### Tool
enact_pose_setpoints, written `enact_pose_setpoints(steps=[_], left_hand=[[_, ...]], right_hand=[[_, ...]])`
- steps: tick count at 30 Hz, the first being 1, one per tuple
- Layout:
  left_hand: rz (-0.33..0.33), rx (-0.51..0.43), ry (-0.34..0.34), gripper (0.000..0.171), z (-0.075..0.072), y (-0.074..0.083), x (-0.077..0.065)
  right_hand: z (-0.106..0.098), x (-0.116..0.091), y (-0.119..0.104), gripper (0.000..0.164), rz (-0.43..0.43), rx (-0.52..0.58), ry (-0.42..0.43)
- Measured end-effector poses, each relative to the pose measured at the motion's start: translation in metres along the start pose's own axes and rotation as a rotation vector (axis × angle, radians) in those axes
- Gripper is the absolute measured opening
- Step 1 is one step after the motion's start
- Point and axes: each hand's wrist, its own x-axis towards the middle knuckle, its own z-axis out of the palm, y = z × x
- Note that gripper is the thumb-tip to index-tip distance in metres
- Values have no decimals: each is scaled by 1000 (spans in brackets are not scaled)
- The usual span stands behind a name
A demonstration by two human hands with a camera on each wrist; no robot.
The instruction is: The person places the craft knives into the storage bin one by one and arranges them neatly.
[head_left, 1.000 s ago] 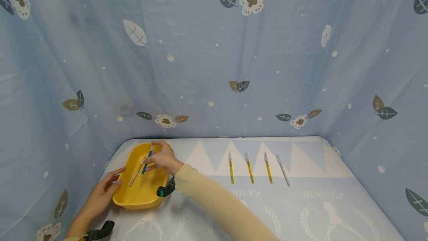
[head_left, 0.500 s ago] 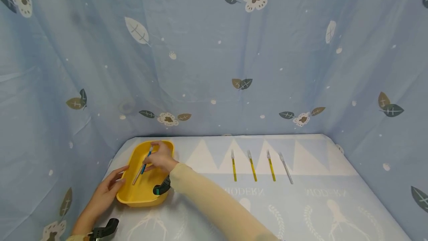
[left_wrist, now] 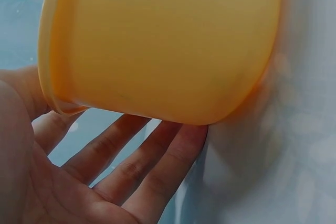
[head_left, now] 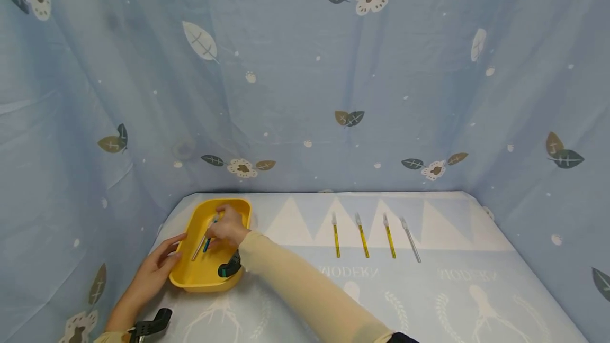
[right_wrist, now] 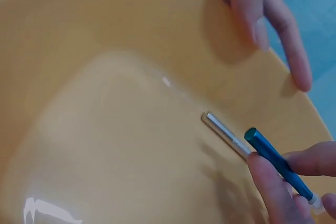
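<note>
"Where's the blue pen (right_wrist: 275,159)?"

"At the left, inside the bin (head_left: 193,274), close by the silver pen (right_wrist: 226,134) lying there. The right hand (head_left: 231,226) has it pinched between thumb and finger, pale tip to the far side. I can't tell from here whether it touches the bin's floor."

"And the left hand (head_left: 152,271)?"

"On the bin's left wall, thumb hooked over the rim, other fingers spread along the outside. Sensible, I think: the bin looks like light plastic that would skid if knocked, and the rim is the natural place to steady it."

"Would the pen be awkward to handle?"

"Not heavy, I'd guess, and stiff. But the barrel looks round and glossy, so it could roll or turn in the fingertips. I'd take it mid-barrel and avoid the pale tip, which might be a loose cap."

"Same for those on the table (head_left: 286,237)?"

"Likely. Three yellow pens (head_left: 364,241) and another silver pen (head_left: 412,242) at the right end, in a row well apart from the bin, pale tips to the far side. There's room between them for a fingertip pinch."
</note>
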Motion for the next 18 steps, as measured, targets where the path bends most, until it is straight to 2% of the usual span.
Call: enact_pose_setpoints(steps=[8, 13, 18], left_hand=[[-9, 0, 2, 56, 0, 2, -2], [4, -2, 4, 55, 2, 2, -3], [20, -7, 14, 55, 1, 2, -4]], right_hand=[[1, 4, 2, 68, 4, -50, -5], [0, 2, 6, 70, -4, -82, -7], [1, 9, 10, 70, -11, -107, -23]])
